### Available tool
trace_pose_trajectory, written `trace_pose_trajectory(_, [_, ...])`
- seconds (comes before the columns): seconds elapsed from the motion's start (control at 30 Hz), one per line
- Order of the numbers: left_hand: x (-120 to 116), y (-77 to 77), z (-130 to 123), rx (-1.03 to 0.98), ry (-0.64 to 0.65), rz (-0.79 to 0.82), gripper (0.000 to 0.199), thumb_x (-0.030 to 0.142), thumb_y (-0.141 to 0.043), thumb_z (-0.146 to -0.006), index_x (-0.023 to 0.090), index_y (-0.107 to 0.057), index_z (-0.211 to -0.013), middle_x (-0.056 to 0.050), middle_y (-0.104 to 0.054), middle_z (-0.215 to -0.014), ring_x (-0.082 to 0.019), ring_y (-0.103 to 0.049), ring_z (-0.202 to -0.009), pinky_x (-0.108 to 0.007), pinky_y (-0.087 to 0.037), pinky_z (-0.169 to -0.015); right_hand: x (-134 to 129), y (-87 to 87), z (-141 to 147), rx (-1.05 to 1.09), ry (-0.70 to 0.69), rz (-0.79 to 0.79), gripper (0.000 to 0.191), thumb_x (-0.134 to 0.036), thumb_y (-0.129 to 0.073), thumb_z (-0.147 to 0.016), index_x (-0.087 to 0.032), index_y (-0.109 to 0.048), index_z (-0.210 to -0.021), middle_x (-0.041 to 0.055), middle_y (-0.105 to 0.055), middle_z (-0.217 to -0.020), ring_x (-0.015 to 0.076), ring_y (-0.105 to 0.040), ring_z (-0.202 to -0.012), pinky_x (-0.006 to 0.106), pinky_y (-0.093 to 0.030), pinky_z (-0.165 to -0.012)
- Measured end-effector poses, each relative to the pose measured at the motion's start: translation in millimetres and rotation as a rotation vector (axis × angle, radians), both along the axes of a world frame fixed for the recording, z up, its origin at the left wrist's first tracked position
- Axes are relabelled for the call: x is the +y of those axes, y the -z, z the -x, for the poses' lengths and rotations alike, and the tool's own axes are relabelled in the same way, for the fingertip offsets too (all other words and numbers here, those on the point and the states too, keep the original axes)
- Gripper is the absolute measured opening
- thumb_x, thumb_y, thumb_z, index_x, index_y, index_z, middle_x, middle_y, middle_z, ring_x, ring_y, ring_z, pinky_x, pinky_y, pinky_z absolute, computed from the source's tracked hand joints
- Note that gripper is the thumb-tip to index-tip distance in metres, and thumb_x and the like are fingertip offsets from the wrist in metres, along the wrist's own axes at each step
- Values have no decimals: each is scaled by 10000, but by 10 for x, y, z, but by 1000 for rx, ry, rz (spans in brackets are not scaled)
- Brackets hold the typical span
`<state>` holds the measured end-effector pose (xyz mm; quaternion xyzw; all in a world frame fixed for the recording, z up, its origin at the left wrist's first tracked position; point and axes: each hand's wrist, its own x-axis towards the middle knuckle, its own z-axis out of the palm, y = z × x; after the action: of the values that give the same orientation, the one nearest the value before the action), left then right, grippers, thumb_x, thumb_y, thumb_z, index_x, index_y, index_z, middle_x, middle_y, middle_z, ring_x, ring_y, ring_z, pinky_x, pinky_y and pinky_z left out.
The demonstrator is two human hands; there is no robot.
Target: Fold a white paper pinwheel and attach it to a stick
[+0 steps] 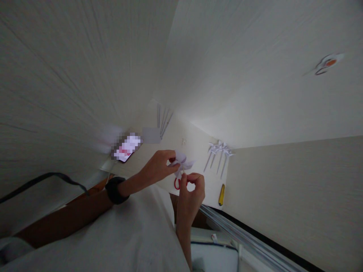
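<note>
My left hand pinches a white paper pinwheel by its folded blades, above the table. Just below, my right hand has thumb and forefinger closed on a thin pale stick at the underside of the pinwheel. Its exact kind is too small to make out. Partly behind my right hand lie scissors, with a red handle loop showing. Several white pinwheels on thin grey sticks rest together on the right side of the table.
Several loose grey sticks lie at the back, beside a grey square. A lit phone is at the left. Tiny pale bits lie mid-table. A yellow-handled cutter is near the right edge, by the wall.
</note>
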<state>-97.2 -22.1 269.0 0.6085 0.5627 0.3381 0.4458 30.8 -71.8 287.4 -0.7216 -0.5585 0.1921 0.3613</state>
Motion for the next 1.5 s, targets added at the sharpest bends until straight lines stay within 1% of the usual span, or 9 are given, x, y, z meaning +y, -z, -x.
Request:
trace_pose_trajectory(0.17, [-6, -16, 0, 1, 16, -12, 100, 173, -562, -767, 127, -634, -714, -39, -662, -742, -149, -579, -706, -242, -394, -656, -2, 5, -8, 8, 9, 52, 145, -268, -572, -814, -188, -515, -707, -18, -525, -693, 125, -480, -653, 239, -380, -642])
trace_pose_trajectory(0.37, [-24, -8, -12, 0, 18, -26, 81, 159, -578, -755, 134, -612, -686, -38, -654, -741, -142, -572, -700, -239, -393, -658, -6, 31, -19, -14, -21, 142, 243, -349, -536, -851, -178, -547, -679, -12, -556, -642, 124, -484, -598, 241, -360, -591])
trace_pose_trajectory(0.57, [-25, -9, -23, 14, -2, -28, 85, 150, -576, -746, 137, -588, -662, -31, -649, -725, -135, -563, -683, -237, -384, -643, -10, 41, -9, -11, -54, 176, 217, -337, -539, -847, -167, -584, -720, -6, -579, -650, 115, -488, -578, 231, -363, -572])
trace_pose_trajectory(0.87, [-29, 35, -36, 12, 4, -55, 77, 147, -601, -733, 133, -597, -658, -26, -661, -716, -132, -575, -682, -235, -399, -663, -6, 63, -23, -16, -62, 213, 243, -341, -519, -848, -168, -538, -679, -25, -537, -612, 108, -457, -580, 226, -336, -578])
trace_pose_trajectory(0.97, [-36, 25, -38, 4, -3, -65, 91, 148, -606, -733, 132, -600, -643, -21, -662, -711, -123, -569, -662, -227, -395, -646, -14, 68, -27, -10, -59, 210, 260, -357, -515, -854, -169, -528, -674, -27, -535, -616, 106, -450, -584, 223, -332, -579])
trace_pose_trajectory(1.07, [-45, -4, -38, -29, 15, -88, 91, 113, -599, -733, 126, -630, -648, -7, -643, -676, -107, -551, -631, -210, -383, -617, -34, 75, -25, -2, -53, 212, 276, -372, -514, -857, -169, -525, -671, -27, -534, -618, 105, -441, -586, 223, -329, -583])
trace_pose_trajectory(1.27, [-59, -37, -38, -88, 40, -161, 116, 39, -596, -715, 126, -671, -697, 5, -646, -672, -90, -560, -626, -181, -384, -597, -75, 91, -31, 65, -14, 232, 288, -405, -520, -849, -166, -543, -690, -21, -543, -638, 105, -436, -587, 229, -334, -585])
trace_pose_trajectory(1.4, [-66, -28, -41, -52, 73, -220, 159, 8, -594, -711, 132, -690, -735, -1, -645, -690, -93, -574, -650, -179, -393, -617, -79, 107, -44, 167, -8, 249, 294, -419, -526, -842, -165, -546, -696, -26, -526, -635, 104, -432, -587, 231, -342, -581])
trace_pose_trajectory(1.5, [-67, -19, -38, -34, 102, -226, 167, 13, -594, -725, 133, -703, -762, -11, -645, -708, -98, -583, -666, -181, -406, -633, -76, 132, -53, 233, 0, 271, 308, -434, -530, -835, -163, -554, -688, -41, -484, -583, 100, -410, -554, 231, -333, -551])
